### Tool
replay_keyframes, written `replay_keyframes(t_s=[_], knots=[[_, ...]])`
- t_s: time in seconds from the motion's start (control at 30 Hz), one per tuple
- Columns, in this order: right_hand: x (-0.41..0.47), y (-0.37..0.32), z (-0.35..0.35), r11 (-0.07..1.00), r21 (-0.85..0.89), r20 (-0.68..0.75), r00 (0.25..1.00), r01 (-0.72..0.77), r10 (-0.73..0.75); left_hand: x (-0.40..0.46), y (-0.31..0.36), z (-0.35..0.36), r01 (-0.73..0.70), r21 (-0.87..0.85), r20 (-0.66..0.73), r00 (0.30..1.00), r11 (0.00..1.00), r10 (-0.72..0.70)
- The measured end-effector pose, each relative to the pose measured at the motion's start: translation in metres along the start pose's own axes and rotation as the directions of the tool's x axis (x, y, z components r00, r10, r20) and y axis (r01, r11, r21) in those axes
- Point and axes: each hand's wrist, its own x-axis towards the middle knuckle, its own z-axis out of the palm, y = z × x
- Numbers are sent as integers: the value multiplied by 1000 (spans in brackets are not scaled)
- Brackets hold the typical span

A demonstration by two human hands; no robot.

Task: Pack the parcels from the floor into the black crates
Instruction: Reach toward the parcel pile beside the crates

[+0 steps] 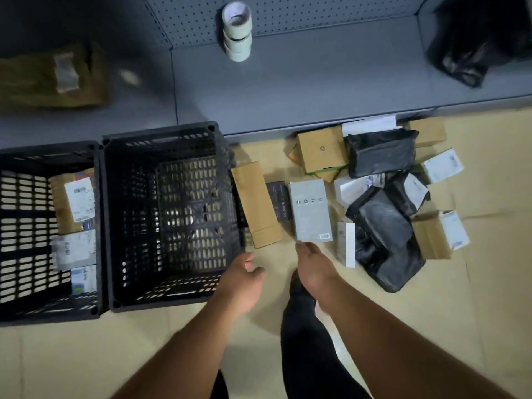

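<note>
Two black crates stand side by side on the floor. The left crate (26, 306) holds several labelled parcels; the right crate (115, 226) shows only its slotted bottom. My right hand (312, 266) pinches the near end of a grey box (309, 211) just right of that crate. My left hand (243, 279) hovers at the right crate's near right corner with relaxed fingers and holds nothing. A long brown box (256, 203) leans beside the crate. A small dark box (277, 201) lies between it and the grey box. Further right lies a heap of black bags (383, 152), brown boxes (319, 149) and white parcels (442, 165).
A grey shelf (288, 90) runs along the back above the floor, carrying rolls of tape (237, 30), a black bag (472, 44) and a brown parcel (49, 79). My dark-trousered leg (305, 341) stands below the hands. Tan floor (86, 361) lies in front of the crates.
</note>
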Motion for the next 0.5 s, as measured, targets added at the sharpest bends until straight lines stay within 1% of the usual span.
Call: replay_keyframes(t_s=[0.13,0.3,0.37,0.5], knots=[[45,9,-22,996,79,-5,999,-32,32,37,17,17,-5,34,-24,1000,999,5],[100,14,-16,998,65,35,999,-14,12,89,19,27,68,56,-73,995,996,-63],[123,16,-7,1000,28,77,997,6,-9,111,19,32,101,70,-97,991,992,-94],[167,20,11,1000,-4,88,996,-4,4,157,14,44,172,-16,-129,976,985,-173]])
